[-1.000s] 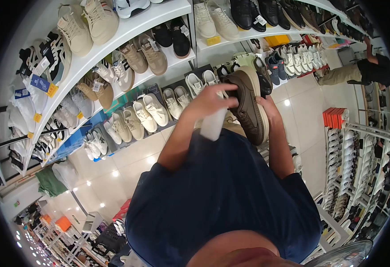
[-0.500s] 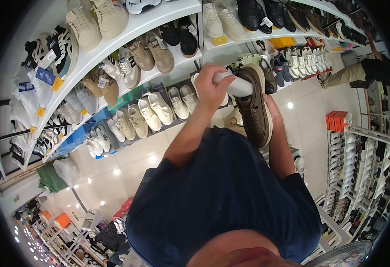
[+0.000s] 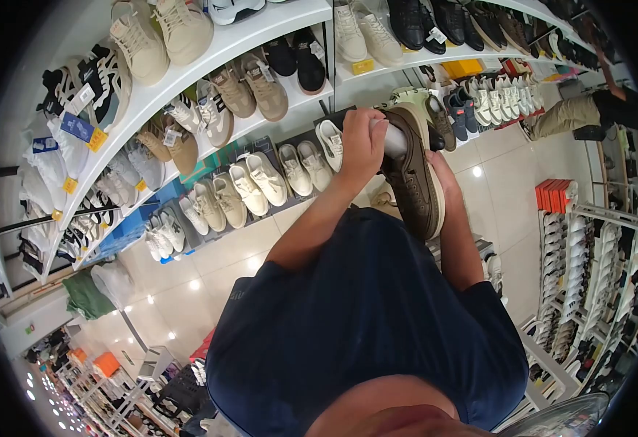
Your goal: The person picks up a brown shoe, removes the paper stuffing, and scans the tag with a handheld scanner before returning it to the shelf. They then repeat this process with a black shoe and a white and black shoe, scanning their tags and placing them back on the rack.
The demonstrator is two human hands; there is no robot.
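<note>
A brown lace-up shoe (image 3: 415, 191) with a pale sole is held in front of my chest, its opening towards the shelves. My right hand (image 3: 444, 178) is closed around its right side, along the sole. At the shoe's opening, my left hand (image 3: 365, 146) grips a smooth white roll (image 3: 395, 140), perhaps stuffing paper. Part of the roll shows between my fingers and the shoe; its far end is hidden inside the shoe.
Curved white shelves (image 3: 260, 33) carry many shoes ahead and to the left. Pale shoes (image 3: 250, 186) stand in a low row near the floor. A person in khaki trousers (image 3: 570, 120) is at the upper right. Racks with orange boxes (image 3: 552, 195) stand on the right.
My left hand has moved closer to the shoe's opening, and less of the white roll shows outside it. The right hand keeps its hold on the shoe.
</note>
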